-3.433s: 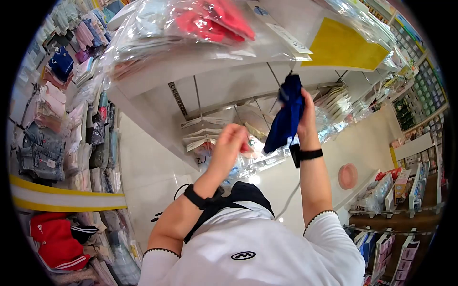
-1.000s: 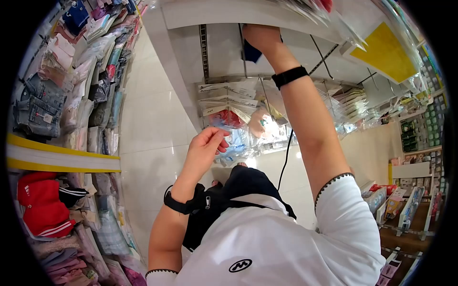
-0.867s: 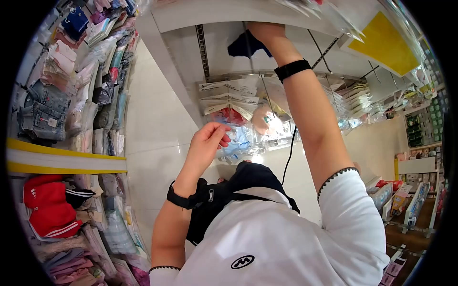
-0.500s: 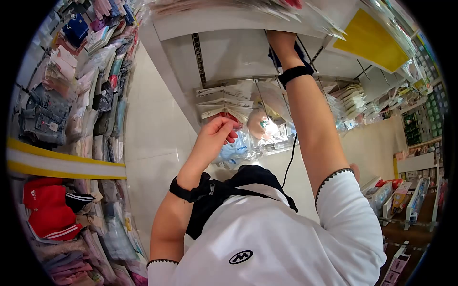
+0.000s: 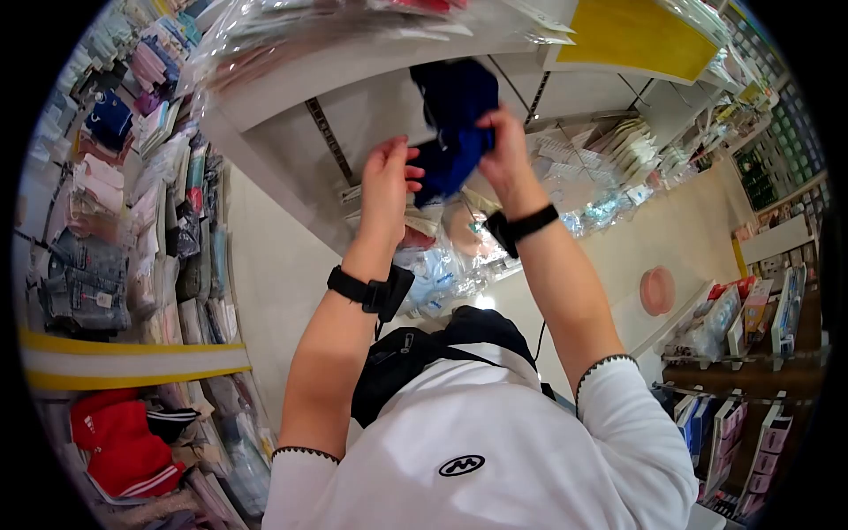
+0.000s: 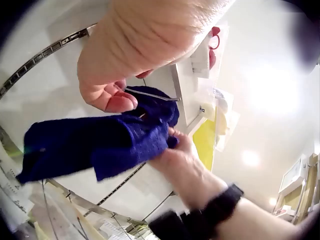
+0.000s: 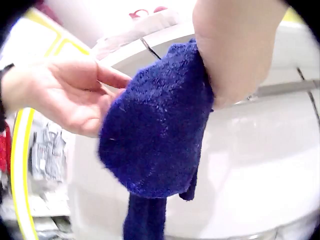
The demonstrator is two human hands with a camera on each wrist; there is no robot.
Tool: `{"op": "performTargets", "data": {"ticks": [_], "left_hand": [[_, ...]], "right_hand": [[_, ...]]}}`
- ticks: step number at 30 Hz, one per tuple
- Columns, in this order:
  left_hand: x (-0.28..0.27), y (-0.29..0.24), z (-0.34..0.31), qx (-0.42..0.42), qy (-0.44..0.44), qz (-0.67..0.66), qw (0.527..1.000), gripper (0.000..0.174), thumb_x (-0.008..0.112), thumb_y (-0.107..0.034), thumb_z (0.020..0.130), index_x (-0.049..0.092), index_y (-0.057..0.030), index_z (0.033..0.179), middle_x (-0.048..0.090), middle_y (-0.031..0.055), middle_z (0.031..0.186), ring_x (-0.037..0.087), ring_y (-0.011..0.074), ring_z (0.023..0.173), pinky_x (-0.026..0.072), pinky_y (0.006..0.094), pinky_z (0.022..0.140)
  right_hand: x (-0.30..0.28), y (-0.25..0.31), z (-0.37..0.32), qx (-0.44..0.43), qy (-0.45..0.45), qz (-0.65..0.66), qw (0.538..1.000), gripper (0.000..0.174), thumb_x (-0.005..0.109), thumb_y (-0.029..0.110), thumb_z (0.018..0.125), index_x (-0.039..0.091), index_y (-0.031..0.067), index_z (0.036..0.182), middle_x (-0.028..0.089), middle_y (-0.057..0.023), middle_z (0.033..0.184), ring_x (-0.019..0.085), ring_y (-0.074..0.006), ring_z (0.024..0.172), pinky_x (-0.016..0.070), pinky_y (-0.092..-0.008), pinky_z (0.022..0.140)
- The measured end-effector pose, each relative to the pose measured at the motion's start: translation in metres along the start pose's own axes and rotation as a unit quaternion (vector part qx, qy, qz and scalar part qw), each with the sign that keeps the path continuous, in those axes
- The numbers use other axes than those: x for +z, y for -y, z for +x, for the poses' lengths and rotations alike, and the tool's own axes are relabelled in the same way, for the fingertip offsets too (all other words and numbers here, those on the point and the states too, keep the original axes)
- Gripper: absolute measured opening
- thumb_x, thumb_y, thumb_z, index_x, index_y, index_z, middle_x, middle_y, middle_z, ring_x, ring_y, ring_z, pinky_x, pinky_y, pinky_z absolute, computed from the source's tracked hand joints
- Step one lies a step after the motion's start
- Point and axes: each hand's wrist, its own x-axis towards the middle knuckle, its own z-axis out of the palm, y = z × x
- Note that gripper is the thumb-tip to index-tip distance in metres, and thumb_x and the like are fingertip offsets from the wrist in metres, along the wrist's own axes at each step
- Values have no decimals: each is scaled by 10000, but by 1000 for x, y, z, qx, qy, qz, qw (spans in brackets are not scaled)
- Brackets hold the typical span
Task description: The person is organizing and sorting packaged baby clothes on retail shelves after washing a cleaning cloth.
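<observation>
The blue cloth (image 5: 458, 124) is held in mid-air in front of the white shelf (image 5: 318, 78), just beyond the person's two hands. In the head view its long axis runs from a broad upper end, pointing away from the person, to a narrower lower end angled toward the person's left. In the left wrist view the same axis lies nearly level; in the right wrist view, a rounded panel sits above a narrow, downward-hanging strip.

The right hand (image 5: 507, 155) grips the cloth at its right edge. The left hand (image 5: 386, 187) is at the opposite edge, fingers loosely bent and thumb apart.

The shelf carries plastic-wrapped packages (image 5: 291, 40) and, toward the right, a yellow panel (image 5: 632, 35). Below it are a slotted upright (image 5: 329, 137) and bagged goods (image 5: 433, 274). A pink basin (image 5: 657, 291) stands on the pale tiled floor (image 5: 283, 265). Along the left side, denim garments (image 5: 84, 291) and a red garment (image 5: 124, 446) are separated by a yellow-and-white band (image 5: 132, 358).

The right fingertips are largely hidden by the cloth in the right wrist view. Contact between the left fingertips and the cloth cannot be confirmed. Package print is illegible; the garment type cannot be determined.
</observation>
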Motion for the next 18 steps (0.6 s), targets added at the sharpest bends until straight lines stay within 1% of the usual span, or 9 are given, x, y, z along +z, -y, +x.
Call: {"op": "performTargets", "data": {"ticks": [1,2,5,6,9,10,14,17,18], "left_hand": [[4,-2,9,10,-21,10,1000,324,489,-269,885,494,-33,1109,550,66,968,509,95,713,422,222,617],[9,-5,17,16,-22,24,999,379,482,-329,881,506,-26,1106,552,59,950,483,83,676,395,219,578],[23,-9,43,-71,83,-5,994,409,461,-367,883,529,-19,1086,554,40,898,455,71,654,362,211,553],[33,-11,46,-90,97,-8,991,387,444,-365,889,555,-24,1035,546,23,782,424,68,591,329,211,502],[47,-9,53,-51,134,-65,988,343,439,-347,894,563,-35,963,511,12,680,391,67,530,304,208,458],[54,-13,51,-53,80,-87,992,287,425,-322,902,531,-62,845,451,9,607,346,75,468,262,213,412],[43,-16,47,-13,61,-176,982,267,404,-299,911,440,-98,739,391,13,574,290,91,414,216,228,369],[27,-27,40,-37,49,-164,985,282,391,-299,916,440,-100,722,378,13,549,274,92,394,208,230,358],[21,-27,37,-54,54,-152,985,281,395,-300,915,444,-101,722,367,8,533,266,90,382,204,229,351]], "right_hand": [[-21,-4,-3,72,-6,55,996,378,446,-20,615,542,-11,980,577,-111,879,561,-251,812,487,-345,756],[-30,-3,-13,95,20,100,990,406,427,-25,614,518,2,1009,571,-127,927,561,-272,847,489,-366,779],[-56,-1,-26,142,70,163,974,454,397,-34,611,490,9,1053,560,-150,998,555,-309,907,481,-402,827],[-60,2,-29,154,81,174,969,462,392,-35,610,488,7,1060,557,-154,1009,552,-317,919,476,-408,839],[-62,16,-39,129,112,144,975,497,383,-37,611,476,-1,1098,545,-163,1050,544,-317,948,463,-404,864],[-63,21,-42,127,107,145,975,554,377,-41,611,450,-7,1158,528,-167,1105,528,-307,997,447,-390,889],[-77,45,-52,109,106,105,983,620,380,-46,597,424,7,1213,509,-157,1162,517,-287,1034,435,-372,906],[-93,70,-42,40,26,29,998,651,390,-48,579,423,35,1224,530,-149,1116,536,-297,998,445,-395,894],[-93,84,-36,28,38,-9,999,653,399,-51,586,421,43,1233,555,-133,1068,562,-269,925,474,-359,830]]}}
